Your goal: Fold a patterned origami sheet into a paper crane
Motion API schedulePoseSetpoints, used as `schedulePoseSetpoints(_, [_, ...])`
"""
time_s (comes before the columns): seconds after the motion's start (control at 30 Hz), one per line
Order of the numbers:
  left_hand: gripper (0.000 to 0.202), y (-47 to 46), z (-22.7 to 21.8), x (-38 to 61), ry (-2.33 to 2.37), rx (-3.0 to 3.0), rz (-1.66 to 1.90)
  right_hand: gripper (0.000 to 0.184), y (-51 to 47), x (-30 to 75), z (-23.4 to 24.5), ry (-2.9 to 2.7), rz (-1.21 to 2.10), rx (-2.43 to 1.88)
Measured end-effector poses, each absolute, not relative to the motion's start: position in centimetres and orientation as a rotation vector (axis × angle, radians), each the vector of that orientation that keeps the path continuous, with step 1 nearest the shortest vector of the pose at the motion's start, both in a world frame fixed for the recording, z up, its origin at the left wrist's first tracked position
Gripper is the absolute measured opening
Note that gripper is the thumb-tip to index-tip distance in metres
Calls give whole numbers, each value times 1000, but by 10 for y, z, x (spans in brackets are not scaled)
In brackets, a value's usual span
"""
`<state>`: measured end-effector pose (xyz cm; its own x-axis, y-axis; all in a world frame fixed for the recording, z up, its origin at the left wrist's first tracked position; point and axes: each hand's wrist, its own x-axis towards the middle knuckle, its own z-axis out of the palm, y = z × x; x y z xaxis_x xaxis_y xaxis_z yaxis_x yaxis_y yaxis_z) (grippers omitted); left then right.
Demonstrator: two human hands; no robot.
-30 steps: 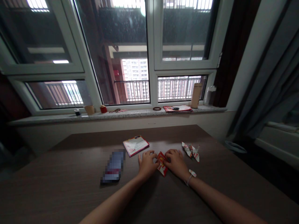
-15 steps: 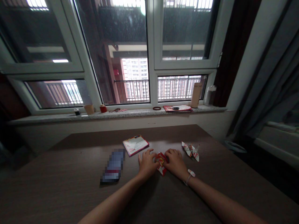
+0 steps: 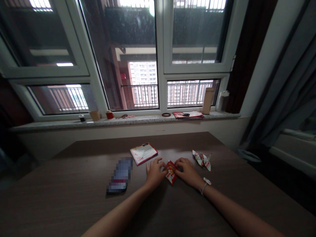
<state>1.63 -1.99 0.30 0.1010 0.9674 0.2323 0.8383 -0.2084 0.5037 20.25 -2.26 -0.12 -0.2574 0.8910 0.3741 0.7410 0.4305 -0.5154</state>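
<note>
A small folded piece of red and white paper [image 3: 171,172] lies on the brown wooden table [image 3: 74,204] between my two hands. My left hand [image 3: 154,172] rests on its left side with curled fingers pressing on the paper. My right hand [image 3: 188,171] holds the right side, fingers bent and pinched on the paper's edge. A thin band with a white tag circles my right wrist. A finished folded paper figure [image 3: 202,158] in the same red and white print lies just right of my right hand.
A stack of printed sheets [image 3: 143,153] lies beyond my left hand. A dark phone-like object [image 3: 119,176] sits to the left. The window sill [image 3: 148,120] holds cups, scissors, a ring, papers, a tall flask [image 3: 207,100] and a jar. Curtains hang at the right.
The folded paper looks smaller and more bunched than a second ago. My right hand has turned slightly and its wrist has shifted right. My left hand has stayed put.
</note>
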Motion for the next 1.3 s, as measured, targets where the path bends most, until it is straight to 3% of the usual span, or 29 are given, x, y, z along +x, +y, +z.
schedulePoseSetpoints(0.37, [11, -18, 1, 14, 1776, 2145, 762, 30, -16, 223, -4, -2118, 558, -1145])
schedulePoseSetpoints(0.7, [13, -20, 3, 14, 1794, 2160, 721, 19, -15, 221, -7, -2106, 522, -1140])
schedulePoseSetpoints(1.3, [25, -14, -2, 8, 1726, 2202, 659, 14, -18, 213, -6, -2078, 409, -1200])
